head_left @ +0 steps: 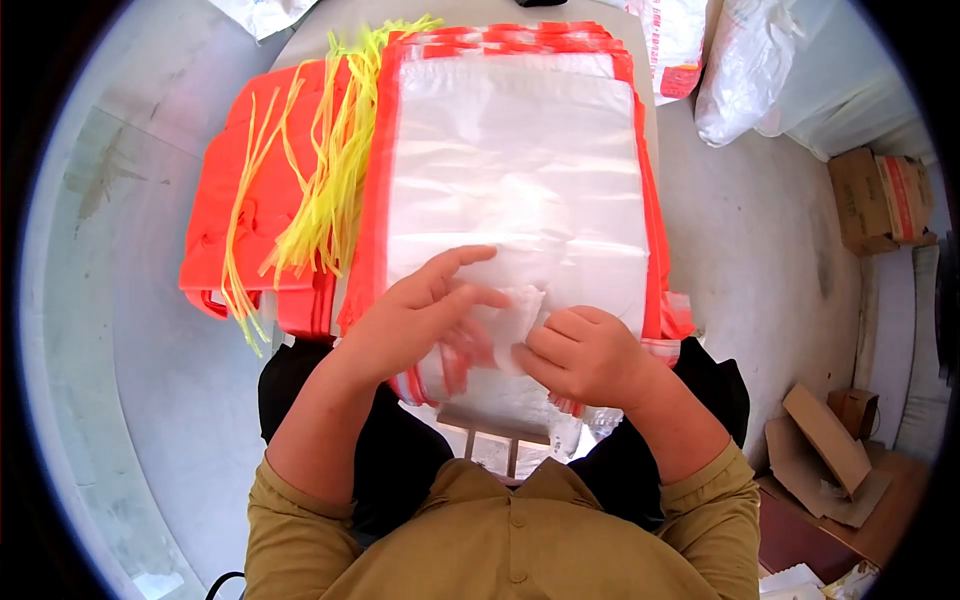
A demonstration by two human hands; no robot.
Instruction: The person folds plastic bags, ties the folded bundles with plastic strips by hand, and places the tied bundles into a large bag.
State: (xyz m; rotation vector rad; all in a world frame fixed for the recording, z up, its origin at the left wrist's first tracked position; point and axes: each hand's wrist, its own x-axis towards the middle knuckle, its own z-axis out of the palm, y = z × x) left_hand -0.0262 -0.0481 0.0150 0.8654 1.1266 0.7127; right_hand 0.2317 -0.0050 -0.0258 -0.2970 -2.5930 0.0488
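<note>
A thick stack of clear plastic bags [515, 170] with red edges lies in front of me, its near end curling down toward my lap. My left hand [425, 310] is over the near left part of the stack, index finger and thumb apart; its lower fingers are blurred near the plastic. Close by on the right, my right hand [585, 355] is closed, fingers curled at a crumpled bag flap [520, 312] between the hands. Exactly what its fingertips pinch is partly hidden.
Left of the stack, yellow strips [340, 170] lie across folded red bags [250, 170]. White plastic sacks [745, 70] stand at the back right. A cardboard box [880, 200] and opened cardboard [825, 460] are farther right. A wooden stool edge [495, 424] shows between my knees.
</note>
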